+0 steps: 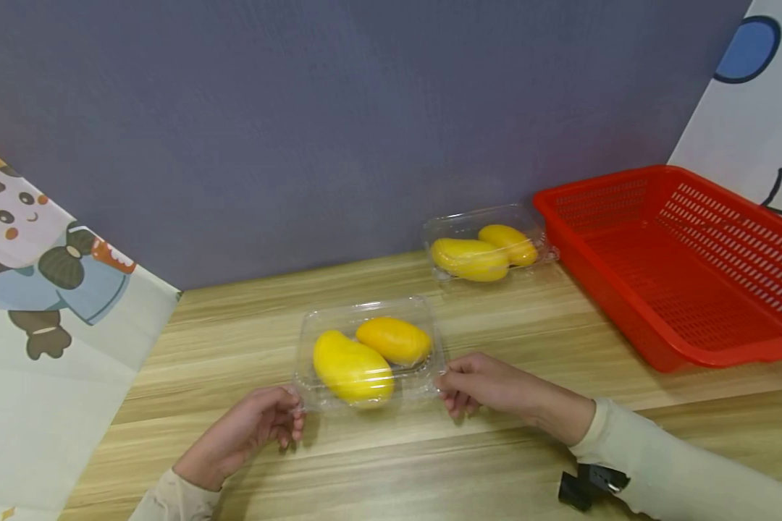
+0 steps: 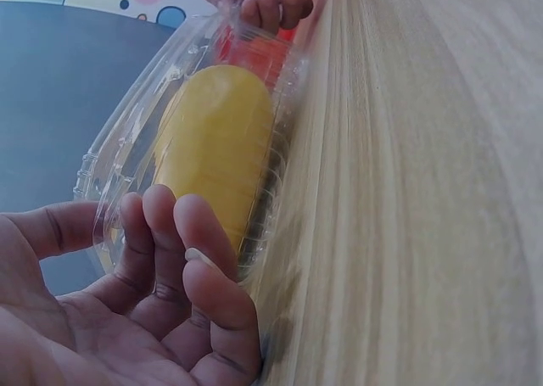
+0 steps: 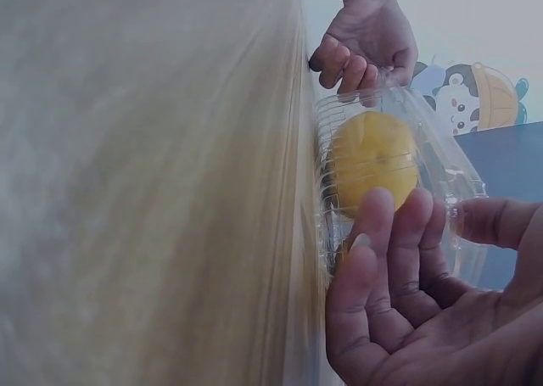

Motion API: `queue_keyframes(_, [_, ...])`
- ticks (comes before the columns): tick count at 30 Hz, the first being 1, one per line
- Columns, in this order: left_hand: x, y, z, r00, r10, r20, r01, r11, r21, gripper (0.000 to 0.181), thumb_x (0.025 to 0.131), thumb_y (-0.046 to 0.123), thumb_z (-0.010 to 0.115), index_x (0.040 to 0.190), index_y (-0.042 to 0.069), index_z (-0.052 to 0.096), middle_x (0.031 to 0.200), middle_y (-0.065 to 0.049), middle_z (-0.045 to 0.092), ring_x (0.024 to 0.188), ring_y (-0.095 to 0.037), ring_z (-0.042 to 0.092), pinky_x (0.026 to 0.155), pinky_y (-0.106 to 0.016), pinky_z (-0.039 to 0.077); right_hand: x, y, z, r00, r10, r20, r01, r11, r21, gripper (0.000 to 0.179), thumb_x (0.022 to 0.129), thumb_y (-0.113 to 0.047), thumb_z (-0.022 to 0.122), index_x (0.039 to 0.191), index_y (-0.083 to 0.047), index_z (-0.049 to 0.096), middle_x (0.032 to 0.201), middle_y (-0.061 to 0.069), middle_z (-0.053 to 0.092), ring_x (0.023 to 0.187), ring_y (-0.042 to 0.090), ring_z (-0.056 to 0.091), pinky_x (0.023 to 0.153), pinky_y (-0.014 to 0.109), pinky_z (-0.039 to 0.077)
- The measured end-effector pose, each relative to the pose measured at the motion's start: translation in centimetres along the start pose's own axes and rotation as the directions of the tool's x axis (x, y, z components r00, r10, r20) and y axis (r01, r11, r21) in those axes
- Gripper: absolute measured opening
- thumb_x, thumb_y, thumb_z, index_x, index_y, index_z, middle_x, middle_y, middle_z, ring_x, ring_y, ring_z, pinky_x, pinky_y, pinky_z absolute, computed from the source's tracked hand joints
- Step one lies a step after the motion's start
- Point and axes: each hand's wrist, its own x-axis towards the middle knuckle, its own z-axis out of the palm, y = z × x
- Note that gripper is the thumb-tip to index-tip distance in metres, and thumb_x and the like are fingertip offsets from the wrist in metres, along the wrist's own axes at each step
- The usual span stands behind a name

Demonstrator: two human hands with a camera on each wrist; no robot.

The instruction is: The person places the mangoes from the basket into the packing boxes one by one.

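A clear plastic clamshell box (image 1: 409, 381) holding two yellow mangoes (image 1: 353, 369) rests on the wooden table, its lid appearing closed. At its near left corner, the left hand (image 1: 250, 430) pinches the rim between thumb and curled fingers. The right hand (image 1: 489, 387) grips the near right corner in the same way. Through the box wall, a mango (image 2: 216, 140) shows close beyond the left fingers in the left wrist view. From the right wrist view, a mango (image 3: 373, 161) appears inside, past the right fingertips.
Another clear box (image 1: 452, 221) with two mangoes stands behind, to the right, near the grey back wall (image 1: 300, 145). Beside it, a red plastic basket (image 1: 615, 318) sits on the right of the table (image 1: 391, 470). A black device (image 1: 589, 485) is by the right sleeve.
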Motion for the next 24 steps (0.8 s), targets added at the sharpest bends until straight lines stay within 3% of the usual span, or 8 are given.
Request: queue_keyframes(24, [0.25,0.32,0.83,1.0,0.008,0.0,-0.008,1.0,-0.023,0.026,0.103,0.021,0.041,0.086,0.017,0.06,0.08,0.009,0.063,0.073,-0.006,0.062,0.065,-0.021,0.049,-0.43,0.13,-0.62,1.0,0.024,-0.009,-0.024,1.0,0.008,0.024,0.098,-0.021,0.052,0.091,0.0,0.061,0.08,0.002,0.064,0.075,0.014,0.061,0.067,0.025,0.051])
